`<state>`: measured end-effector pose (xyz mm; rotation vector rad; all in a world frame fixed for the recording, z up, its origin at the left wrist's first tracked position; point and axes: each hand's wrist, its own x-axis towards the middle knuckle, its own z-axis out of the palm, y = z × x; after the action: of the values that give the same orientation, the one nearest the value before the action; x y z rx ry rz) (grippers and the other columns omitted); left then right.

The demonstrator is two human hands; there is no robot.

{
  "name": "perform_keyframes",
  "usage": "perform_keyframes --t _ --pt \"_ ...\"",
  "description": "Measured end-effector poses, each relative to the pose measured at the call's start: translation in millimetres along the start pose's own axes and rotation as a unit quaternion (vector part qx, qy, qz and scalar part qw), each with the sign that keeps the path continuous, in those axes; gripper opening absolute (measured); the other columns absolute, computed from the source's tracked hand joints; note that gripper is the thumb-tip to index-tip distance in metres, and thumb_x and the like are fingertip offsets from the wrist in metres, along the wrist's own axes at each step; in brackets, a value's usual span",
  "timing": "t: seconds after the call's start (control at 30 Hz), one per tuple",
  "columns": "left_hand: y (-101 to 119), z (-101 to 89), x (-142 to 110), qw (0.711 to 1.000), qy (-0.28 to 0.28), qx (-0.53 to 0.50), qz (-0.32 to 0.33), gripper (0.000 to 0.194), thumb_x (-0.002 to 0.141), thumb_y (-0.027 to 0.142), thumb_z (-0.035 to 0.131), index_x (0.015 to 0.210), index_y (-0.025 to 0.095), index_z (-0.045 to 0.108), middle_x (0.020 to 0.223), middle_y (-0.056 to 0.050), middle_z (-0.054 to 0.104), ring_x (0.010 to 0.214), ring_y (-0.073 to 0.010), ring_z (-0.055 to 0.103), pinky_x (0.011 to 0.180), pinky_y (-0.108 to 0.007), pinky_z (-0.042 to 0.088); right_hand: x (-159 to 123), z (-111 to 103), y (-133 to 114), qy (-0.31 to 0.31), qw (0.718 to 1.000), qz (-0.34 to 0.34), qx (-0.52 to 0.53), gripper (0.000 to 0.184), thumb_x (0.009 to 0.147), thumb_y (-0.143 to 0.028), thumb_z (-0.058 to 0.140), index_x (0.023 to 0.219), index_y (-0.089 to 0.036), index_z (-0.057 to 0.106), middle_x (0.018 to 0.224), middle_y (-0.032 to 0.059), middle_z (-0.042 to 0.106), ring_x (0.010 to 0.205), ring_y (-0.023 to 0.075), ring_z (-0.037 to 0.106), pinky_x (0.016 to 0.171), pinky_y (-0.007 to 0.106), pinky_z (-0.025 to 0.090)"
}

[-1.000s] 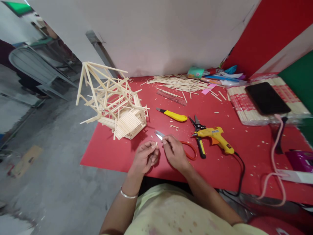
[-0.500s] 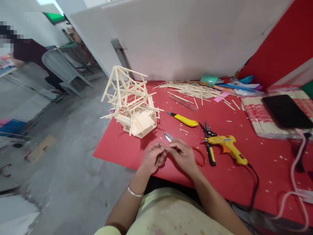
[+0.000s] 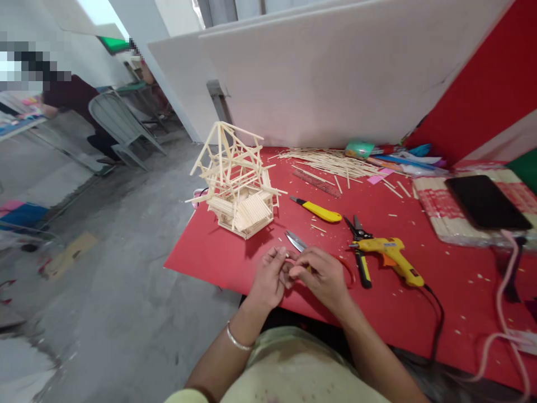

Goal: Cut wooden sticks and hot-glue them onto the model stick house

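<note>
My left hand (image 3: 268, 280) and my right hand (image 3: 325, 278) meet fingertip to fingertip just above the red table (image 3: 201, 254), near its front edge. Both are closed in a pinch on a small pale stick piece (image 3: 288, 259) between them. Scissors (image 3: 296, 241) with an orange handle lie just behind my hands, blades pointing to the far left and the handle partly hidden by my right hand. A house model of wooden sticks (image 3: 237, 187) stands at the table's left corner, a short way beyond my left hand.
A yellow utility knife (image 3: 319, 210), black cutters (image 3: 359, 249) and a corded yellow glue gun (image 3: 389, 252) lie right of the hands. Loose sticks (image 3: 331, 159) and a ruler (image 3: 316, 183) are at the back. A phone (image 3: 486, 201) rests on packed sticks (image 3: 440, 218). A person sits far left.
My hands have closed together from slightly apart to touching at the fingertips. The view has swung, so the table and model sit further right and lower in the picture.
</note>
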<state>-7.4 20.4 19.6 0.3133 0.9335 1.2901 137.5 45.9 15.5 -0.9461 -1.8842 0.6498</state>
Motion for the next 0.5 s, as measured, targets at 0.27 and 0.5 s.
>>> perform_keyframes --t 0.27,0.5 --pt "21.5 -15.4 -6.5 0.997 0.019 0.002 0.071 0.032 0.066 0.027 0.088 0.086 0.013 0.066 0.067 -0.001 0.070 0.053 -0.0113 0.066 0.039 -0.016 0.049 -40.7 -129.4 45.1 0.069 0.835 0.271 -0.474 0.042 0.088 -0.037 0.049 0.121 -0.016 0.063 0.112 0.0193 0.067 0.105 0.0361 0.062 0.077 0.043 0.048" --pt "41.4 -31.9 -18.9 0.992 0.055 -0.012 0.115 0.029 0.068 0.020 0.086 0.092 0.013 0.074 0.076 -0.005 0.074 0.062 -0.0115 0.069 0.045 -0.015 0.049 -57.8 -149.0 95.2 -0.058 0.839 0.381 -0.383 0.047 0.081 -0.051 0.049 0.113 -0.020 0.065 0.097 0.0193 0.070 0.080 0.0370 0.067 0.062 0.043 0.044"
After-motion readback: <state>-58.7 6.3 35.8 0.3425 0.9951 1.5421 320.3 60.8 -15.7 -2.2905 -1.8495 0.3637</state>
